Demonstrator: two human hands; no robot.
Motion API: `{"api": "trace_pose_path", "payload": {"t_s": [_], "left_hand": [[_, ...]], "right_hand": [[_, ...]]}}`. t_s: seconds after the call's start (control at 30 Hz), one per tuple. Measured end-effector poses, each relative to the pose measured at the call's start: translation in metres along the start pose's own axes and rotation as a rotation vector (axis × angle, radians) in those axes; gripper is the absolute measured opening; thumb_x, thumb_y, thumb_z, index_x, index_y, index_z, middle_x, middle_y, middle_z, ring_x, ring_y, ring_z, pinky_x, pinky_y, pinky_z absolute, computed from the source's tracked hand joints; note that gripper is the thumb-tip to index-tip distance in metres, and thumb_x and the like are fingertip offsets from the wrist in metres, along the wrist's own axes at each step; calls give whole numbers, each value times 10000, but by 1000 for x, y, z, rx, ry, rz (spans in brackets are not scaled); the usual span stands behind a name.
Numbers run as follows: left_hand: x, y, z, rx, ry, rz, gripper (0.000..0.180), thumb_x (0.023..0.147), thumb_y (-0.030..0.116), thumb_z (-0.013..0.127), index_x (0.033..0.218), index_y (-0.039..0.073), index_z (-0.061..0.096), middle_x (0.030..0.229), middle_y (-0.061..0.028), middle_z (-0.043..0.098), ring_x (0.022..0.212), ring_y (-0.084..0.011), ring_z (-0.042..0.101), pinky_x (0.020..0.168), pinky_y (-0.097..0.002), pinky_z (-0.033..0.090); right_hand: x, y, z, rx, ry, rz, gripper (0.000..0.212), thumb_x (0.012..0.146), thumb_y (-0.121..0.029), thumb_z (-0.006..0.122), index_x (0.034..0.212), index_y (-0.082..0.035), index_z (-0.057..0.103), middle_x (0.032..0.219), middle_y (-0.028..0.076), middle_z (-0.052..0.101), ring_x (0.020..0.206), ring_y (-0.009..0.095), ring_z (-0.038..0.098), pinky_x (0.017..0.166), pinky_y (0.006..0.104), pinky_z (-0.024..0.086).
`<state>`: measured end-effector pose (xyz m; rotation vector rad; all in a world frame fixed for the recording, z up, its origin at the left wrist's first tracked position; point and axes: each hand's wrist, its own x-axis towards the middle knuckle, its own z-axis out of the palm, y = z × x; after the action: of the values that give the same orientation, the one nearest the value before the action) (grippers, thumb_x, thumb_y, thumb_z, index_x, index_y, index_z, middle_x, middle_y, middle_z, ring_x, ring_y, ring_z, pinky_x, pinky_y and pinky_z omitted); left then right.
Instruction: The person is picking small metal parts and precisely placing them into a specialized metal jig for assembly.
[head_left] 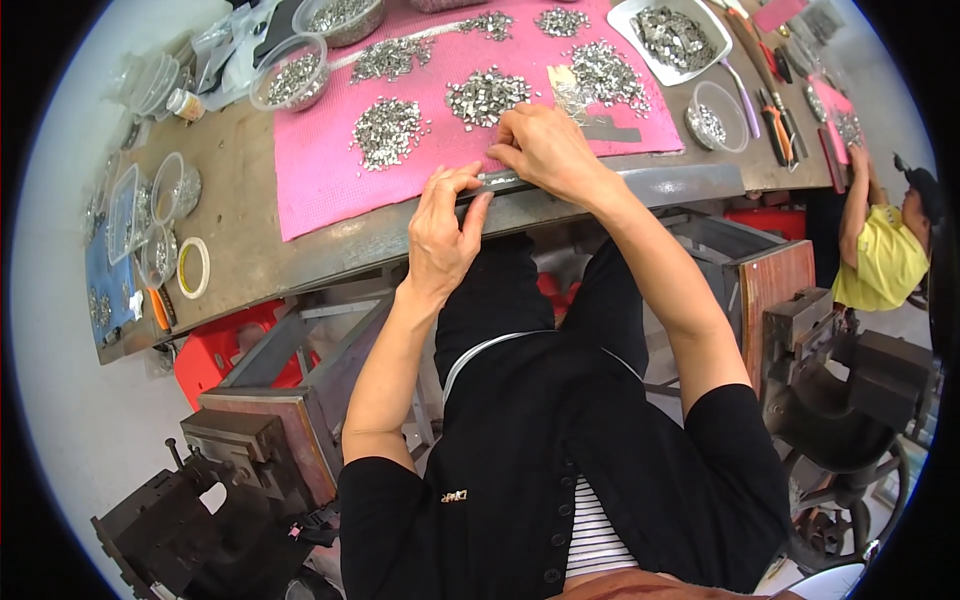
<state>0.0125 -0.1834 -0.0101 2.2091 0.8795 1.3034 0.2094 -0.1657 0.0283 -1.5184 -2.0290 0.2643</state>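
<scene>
At the front edge of the pink mat [320, 195], my left hand [440, 232] has its fingers bent and its thumb below them, around one end of a narrow dark strip. Small shiny metal pieces [497, 181] lie along that strip between my hands. My right hand [548, 150] is just right of it and a little farther off, thumb and fingertips pinched together; what they hold is too small to tell. Beyond my hands are a heap of small metal pieces [487, 97] and, to its left, another heap [388, 133]. Flat grey plates [610, 131] lie right of my right hand.
Tubs of metal pieces [318, 62] stand left of the mat. A white tray [716, 62], a clear tub [730, 110] and orange-handled pliers [772, 130] lie right. A tape roll [193, 268] is at left. Another person [890, 250] works at far right.
</scene>
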Motion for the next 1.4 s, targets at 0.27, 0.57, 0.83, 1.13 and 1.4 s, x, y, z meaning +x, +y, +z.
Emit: {"api": "trace_pose_path", "payload": {"t_s": [0.27, 0.57, 0.83, 1.13, 1.4], "left_hand": [[10, 0, -8, -39, 50, -129, 211, 854, 42, 714, 1040, 16, 618, 1060, -139, 705, 1011, -330, 657, 1053, -492, 425], [4, -5, 0, -49, 82, -80, 128, 876, 36, 700, 990, 40, 642, 964, -93, 705, 906, -288, 682, 1051, -535, 430], [7, -7, 2, -57, 88, -70, 128, 873, 30, 698, 989, 40, 645, 942, -84, 697, 883, -282, 681, 1055, -538, 429], [4, -1, 2, -13, 97, -55, 145, 846, 11, 705, 974, 49, 650, 917, -73, 688, 886, -262, 675, 1102, -534, 373], [62, -36, -33, 333, 125, -50, 72, 896, 137, 671, 956, 98, 661, 898, -44, 688, 873, -235, 635, 1122, -547, 296]], "right_hand": [[-15, -1, -18, 160, -56, -11, 158, 891, -137, 679, 907, 19, 656, 828, 153, 637, 766, 323, 632, 693, 411, 494], [-39, -14, -9, 62, 122, -176, 113, 831, -67, 722, 913, -25, 657, 876, 102, 607, 831, 303, 590, 734, 389, 475], [-38, -14, -5, 45, 181, -184, 117, 818, -52, 727, 909, -32, 657, 871, 94, 598, 811, 297, 582, 728, 398, 468], [-46, -16, -5, -80, 206, -324, 142, 794, -36, 707, 920, -37, 643, 896, 87, 582, 833, 276, 579, 754, 388, 470], [-43, -15, -12, -86, 116, -341, 119, 819, -54, 687, 918, -32, 625, 881, 93, 549, 851, 285, 573, 779, 395, 473]]}}
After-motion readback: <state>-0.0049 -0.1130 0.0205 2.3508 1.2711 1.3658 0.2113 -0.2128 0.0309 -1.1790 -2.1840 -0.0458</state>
